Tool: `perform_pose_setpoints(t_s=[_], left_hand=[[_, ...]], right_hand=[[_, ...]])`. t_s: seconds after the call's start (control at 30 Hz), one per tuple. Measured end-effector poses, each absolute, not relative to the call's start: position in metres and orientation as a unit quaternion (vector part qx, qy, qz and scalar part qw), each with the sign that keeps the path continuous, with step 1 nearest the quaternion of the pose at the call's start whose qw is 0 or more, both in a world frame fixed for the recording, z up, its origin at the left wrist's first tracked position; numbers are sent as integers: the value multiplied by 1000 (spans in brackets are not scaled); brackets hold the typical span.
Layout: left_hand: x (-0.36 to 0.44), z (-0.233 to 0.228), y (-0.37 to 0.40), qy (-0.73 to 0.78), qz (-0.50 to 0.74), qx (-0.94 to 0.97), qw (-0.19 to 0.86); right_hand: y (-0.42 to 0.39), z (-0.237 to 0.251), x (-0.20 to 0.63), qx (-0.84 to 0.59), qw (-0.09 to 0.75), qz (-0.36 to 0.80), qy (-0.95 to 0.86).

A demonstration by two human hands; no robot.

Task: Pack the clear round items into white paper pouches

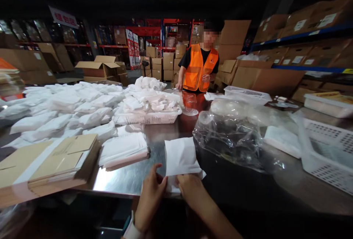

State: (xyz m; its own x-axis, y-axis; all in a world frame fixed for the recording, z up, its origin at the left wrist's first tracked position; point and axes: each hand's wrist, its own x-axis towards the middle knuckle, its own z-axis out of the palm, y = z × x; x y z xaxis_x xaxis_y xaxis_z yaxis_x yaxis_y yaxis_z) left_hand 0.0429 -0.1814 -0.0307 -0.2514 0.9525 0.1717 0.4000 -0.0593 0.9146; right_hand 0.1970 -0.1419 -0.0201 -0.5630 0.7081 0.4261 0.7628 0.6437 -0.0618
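A white pouch (180,156) lies at the table's near edge in front of me, its lower part folded or overlapped. Fingers of my right hand (191,191) are curled onto its near end, the tips partly hidden by the white sheet. Beside its left edge is my left hand (151,193), thumb and forefinger apart, the thumb close to the pouch; I cannot tell if it touches. Left of the pouch sits a stack of flat white pouches (124,150). Farther left lies a strapped bundle of flat brown cardboard (62,154).
Many filled white packets (66,103) cover the table's left side, near a white basket (149,118) heaped with more. Clear plastic film (228,136) and a perforated white basket (325,158) stand right. A person in an orange vest (200,68) stands across the table.
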Motion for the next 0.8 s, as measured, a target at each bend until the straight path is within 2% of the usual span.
perform_pose_setpoints(t_s=[0.1,0.17,0.37,0.57,0.7,0.8], left_hand=[[35,-25,-178,618,468,493,396],[35,-24,-176,603,469,492,418],[39,-28,-175,582,473,495,439],[41,-27,-176,590,478,482,436],[42,-25,-177,595,495,492,397],[41,-23,-179,596,490,507,385]], right_hand=[[-165,-25,193,-394,281,-89,-870],[-174,-29,189,-378,339,-80,-858],[-175,-35,178,-399,382,-8,-834],[-179,-36,170,-398,371,-49,-838],[-182,-40,166,-371,411,-30,-832],[-184,-41,200,-404,475,56,-780]])
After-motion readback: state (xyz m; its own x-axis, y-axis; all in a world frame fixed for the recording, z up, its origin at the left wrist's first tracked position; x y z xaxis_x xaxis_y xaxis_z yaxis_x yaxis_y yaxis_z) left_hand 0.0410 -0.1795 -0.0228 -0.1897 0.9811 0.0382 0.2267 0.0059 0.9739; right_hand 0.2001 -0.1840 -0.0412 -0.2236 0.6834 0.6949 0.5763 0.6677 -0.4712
